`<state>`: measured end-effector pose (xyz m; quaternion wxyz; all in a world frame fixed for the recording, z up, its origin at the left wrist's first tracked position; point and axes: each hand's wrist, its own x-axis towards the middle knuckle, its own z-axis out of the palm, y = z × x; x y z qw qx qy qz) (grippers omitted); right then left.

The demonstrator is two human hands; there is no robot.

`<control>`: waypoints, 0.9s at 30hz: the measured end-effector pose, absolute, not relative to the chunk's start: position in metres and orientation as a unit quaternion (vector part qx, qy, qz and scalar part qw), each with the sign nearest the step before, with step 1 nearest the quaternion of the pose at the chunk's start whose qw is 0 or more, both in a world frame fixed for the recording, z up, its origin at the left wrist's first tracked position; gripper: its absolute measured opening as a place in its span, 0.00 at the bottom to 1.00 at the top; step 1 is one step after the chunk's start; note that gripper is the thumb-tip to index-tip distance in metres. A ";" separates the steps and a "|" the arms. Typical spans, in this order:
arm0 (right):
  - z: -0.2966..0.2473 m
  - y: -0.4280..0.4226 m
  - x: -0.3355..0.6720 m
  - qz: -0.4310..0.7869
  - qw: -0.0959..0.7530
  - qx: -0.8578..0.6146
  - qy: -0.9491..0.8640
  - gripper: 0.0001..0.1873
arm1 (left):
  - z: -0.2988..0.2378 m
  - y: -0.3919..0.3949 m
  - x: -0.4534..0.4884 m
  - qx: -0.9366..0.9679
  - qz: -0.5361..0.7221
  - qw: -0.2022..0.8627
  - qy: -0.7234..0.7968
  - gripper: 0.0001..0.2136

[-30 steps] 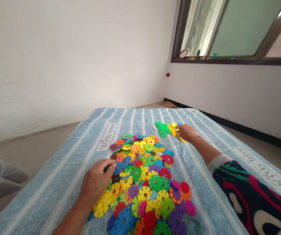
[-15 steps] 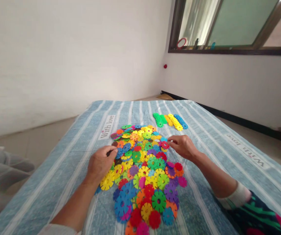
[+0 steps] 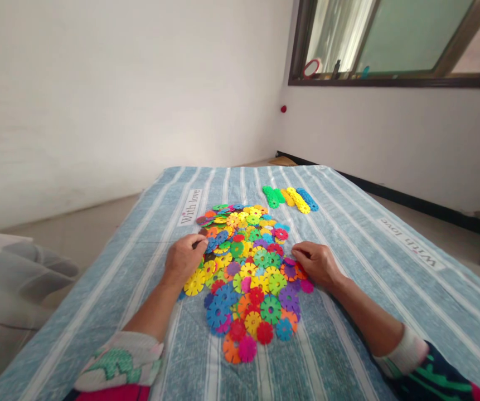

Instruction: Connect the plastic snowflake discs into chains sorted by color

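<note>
A heap of many-coloured plastic snowflake discs (image 3: 248, 267) lies on a blue striped cloth (image 3: 348, 239). My left hand (image 3: 184, 260) rests at the heap's left edge, fingers curled and pinched on a dark disc at the edge. My right hand (image 3: 317, 264) rests at the heap's right edge, fingers curled down onto an orange disc (image 3: 298, 271). Farther back lie sorted rows: green discs (image 3: 272, 196), yellow discs (image 3: 297, 199) and blue discs (image 3: 309, 199).
The cloth bears the print "With love" (image 3: 192, 206). A white wall stands behind and a window (image 3: 390, 39) at the upper right, with a dark skirting below. Pale bedding (image 3: 9, 273) lies at the left.
My right hand has come back from the sorted rows to the heap's right edge. The left hand stayed at the left edge. The view has drawn back a little.
</note>
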<state>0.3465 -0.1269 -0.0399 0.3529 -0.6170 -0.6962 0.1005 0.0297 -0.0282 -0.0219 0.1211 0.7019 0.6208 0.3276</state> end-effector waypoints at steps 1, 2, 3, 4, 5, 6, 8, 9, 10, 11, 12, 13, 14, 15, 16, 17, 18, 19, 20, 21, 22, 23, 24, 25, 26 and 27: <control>-0.040 -0.127 0.347 0.110 0.363 -0.614 -0.692 0.13 | -0.022 -0.028 0.030 0.702 0.327 0.123 0.621 0.15; -0.040 -0.126 0.347 0.119 0.371 -0.612 -0.688 0.13 | -0.022 -0.029 0.030 0.702 0.326 0.123 0.621 0.15; -0.040 -0.126 0.347 0.126 0.377 -0.610 -0.685 0.13 | -0.022 -0.029 0.030 0.703 0.326 0.122 0.621 0.15; -0.040 -0.126 0.347 0.132 0.382 -0.608 -0.683 0.13 | -0.023 -0.028 0.030 0.703 0.325 0.122 0.621 0.15; -0.039 -0.126 0.347 0.135 0.385 -0.607 -0.682 0.13 | -0.023 -0.028 0.029 0.703 0.323 0.121 0.622 0.15; -0.039 -0.127 0.347 0.138 0.387 -0.606 -0.681 0.13 | -0.023 -0.028 0.029 0.703 0.322 0.120 0.622 0.15; -0.039 -0.127 0.347 0.141 0.388 -0.602 -0.684 0.13 | -0.024 -0.028 0.029 0.704 0.319 0.118 0.623 0.15; -0.039 -0.127 0.347 0.141 0.388 -0.600 -0.685 0.13 | -0.024 -0.028 0.030 0.705 0.317 0.117 0.623 0.15; -0.039 -0.127 0.347 0.141 0.388 -0.599 -0.686 0.13 | -0.024 -0.027 0.030 0.706 0.316 0.117 0.624 0.15; -0.039 -0.127 0.347 0.141 0.387 -0.599 -0.687 0.13 | -0.024 -0.027 0.030 0.706 0.315 0.117 0.624 0.15; -0.039 -0.127 0.347 0.141 0.387 -0.598 -0.687 0.13 | -0.023 -0.027 0.030 0.706 0.314 0.118 0.624 0.15; -0.039 -0.127 0.347 0.140 0.388 -0.598 -0.687 0.13 | -0.023 -0.028 0.030 0.707 0.313 0.120 0.623 0.15; -0.039 -0.127 0.347 0.140 0.388 -0.598 -0.687 0.13 | -0.022 -0.028 0.030 0.707 0.313 0.121 0.622 0.15; -0.039 -0.127 0.347 0.140 0.388 -0.597 -0.688 0.13 | -0.022 -0.028 0.031 0.708 0.314 0.122 0.621 0.15; -0.039 -0.127 0.347 0.139 0.388 -0.596 -0.689 0.13 | -0.022 -0.028 0.031 0.708 0.315 0.122 0.621 0.15; -0.039 -0.127 0.348 0.138 0.386 -0.595 -0.691 0.13 | -0.022 -0.028 0.031 0.707 0.317 0.123 0.620 0.15; -0.039 -0.128 0.348 0.137 0.385 -0.594 -0.693 0.13 | -0.023 -0.028 0.031 0.707 0.319 0.123 0.619 0.15; -0.038 -0.128 0.348 0.137 0.383 -0.594 -0.694 0.13 | -0.023 -0.028 0.031 0.706 0.320 0.124 0.619 0.15; -0.039 -0.128 0.348 0.135 0.382 -0.594 -0.695 0.13 | -0.023 -0.029 0.031 0.705 0.322 0.125 0.619 0.15; -0.039 -0.128 0.348 0.133 0.380 -0.594 -0.696 0.13 | -0.023 -0.029 0.031 0.705 0.322 0.127 0.619 0.15; -0.039 -0.129 0.348 0.131 0.377 -0.594 -0.698 0.13 | -0.024 -0.029 0.031 0.704 0.323 0.128 0.620 0.15; -0.040 -0.129 0.348 0.125 0.373 -0.595 -0.701 0.13 | -0.024 -0.030 0.031 0.703 0.322 0.129 0.620 0.15; -0.041 -0.129 0.348 0.115 0.369 -0.595 -0.704 0.13 | -0.023 -0.030 0.031 0.703 0.323 0.129 0.621 0.15; -0.042 -0.130 0.348 0.102 0.366 -0.595 -0.708 0.13 | -0.023 -0.030 0.031 0.703 0.322 0.129 0.621 0.15; -0.042 -0.130 0.347 0.087 0.362 -0.595 -0.712 0.13 | -0.023 -0.030 0.031 0.704 0.323 0.128 0.620 0.15; -0.042 -0.131 0.347 0.070 0.359 -0.595 -0.716 0.13 | -0.023 -0.030 0.031 0.705 0.322 0.127 0.619 0.15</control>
